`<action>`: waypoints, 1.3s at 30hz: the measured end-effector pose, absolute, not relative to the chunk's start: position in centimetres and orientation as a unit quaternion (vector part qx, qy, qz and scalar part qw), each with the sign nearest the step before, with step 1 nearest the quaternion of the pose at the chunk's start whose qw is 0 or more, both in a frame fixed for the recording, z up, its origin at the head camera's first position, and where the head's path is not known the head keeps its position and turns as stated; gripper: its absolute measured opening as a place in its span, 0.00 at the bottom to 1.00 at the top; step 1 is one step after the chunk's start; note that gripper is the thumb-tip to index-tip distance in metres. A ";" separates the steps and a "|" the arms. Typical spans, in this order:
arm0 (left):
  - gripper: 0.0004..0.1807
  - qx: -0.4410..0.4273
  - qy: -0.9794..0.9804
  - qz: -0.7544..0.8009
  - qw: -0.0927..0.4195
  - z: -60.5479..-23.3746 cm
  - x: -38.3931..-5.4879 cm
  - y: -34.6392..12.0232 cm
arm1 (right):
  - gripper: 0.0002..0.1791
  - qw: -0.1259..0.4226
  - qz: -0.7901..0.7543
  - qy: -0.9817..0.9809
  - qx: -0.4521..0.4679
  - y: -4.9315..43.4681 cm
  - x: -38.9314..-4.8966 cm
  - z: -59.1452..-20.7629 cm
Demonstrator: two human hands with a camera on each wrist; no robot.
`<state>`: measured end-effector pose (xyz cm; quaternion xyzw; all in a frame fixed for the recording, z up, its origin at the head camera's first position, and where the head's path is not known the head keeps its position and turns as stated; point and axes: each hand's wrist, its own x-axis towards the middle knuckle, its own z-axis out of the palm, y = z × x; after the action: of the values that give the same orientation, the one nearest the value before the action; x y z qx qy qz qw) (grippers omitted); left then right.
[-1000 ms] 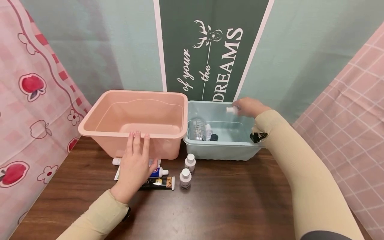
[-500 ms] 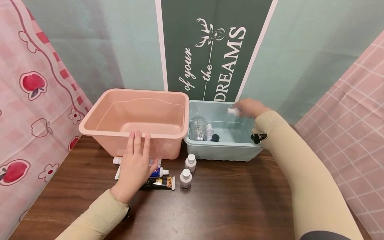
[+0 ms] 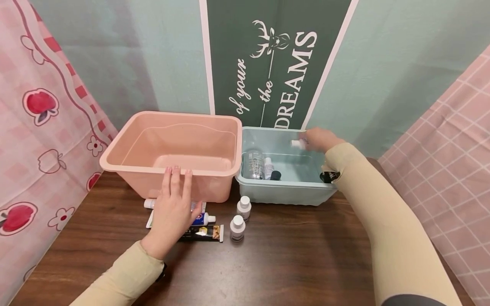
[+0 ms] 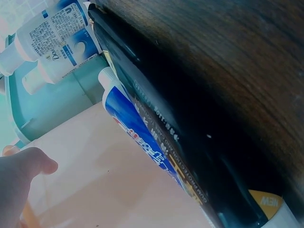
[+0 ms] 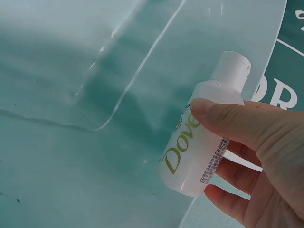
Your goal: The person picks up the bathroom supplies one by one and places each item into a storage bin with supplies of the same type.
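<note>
Over the back of the blue bin, my right hand grips a small white Dove bottle; in the right wrist view the thumb lies across its front and the fingers curl behind. The bottle tilts, white cap upward. My left hand rests its straight fingertips on the front rim of the pink bin. Under and beside that hand lie a black toothpaste tube, a blue tube and a white-capped tube, partly hidden by it.
Inside the blue bin lie a clear bottle, a small white bottle and a black-capped item. Two white bottles stand on the table: a front bottle and a rear bottle. A printed curtain hangs behind the bins.
The right hand, still holding the Dove bottle, has stayed over the back of the blue bin with only a slight shift. The left hand has kept its place; the head view has moved slightly.
</note>
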<state>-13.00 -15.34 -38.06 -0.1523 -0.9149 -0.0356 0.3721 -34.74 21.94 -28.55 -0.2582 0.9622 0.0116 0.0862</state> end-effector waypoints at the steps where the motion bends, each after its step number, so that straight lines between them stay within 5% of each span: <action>1: 0.48 -0.153 -0.915 -0.036 0.372 -38.1 -13.0 -15.3 | 0.10 0.084 0.014 0.962 -0.260 22.0 -34.7 -28.6; 15: 0.49 -0.155 -0.908 -0.035 0.388 -38.3 -13.2 -15.2 | 0.11 0.110 0.008 0.967 -0.231 22.2 -34.6 -29.3; 24: 0.49 -0.156 -0.912 -0.028 0.378 -38.0 -13.3 -15.2 | 0.25 0.113 0.020 0.965 -0.234 22.6 -34.9 -29.0; 39: 0.47 -0.161 -0.910 -0.031 0.382 -37.7 -13.2 -15.5 | 0.25 0.136 -0.002 0.962 -0.236 22.2 -34.0 -26.2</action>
<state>-13.17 -15.51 -37.71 -0.1613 -0.9095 -0.0311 0.3818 -33.96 22.25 -26.17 -0.2361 0.9621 -0.0021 0.1363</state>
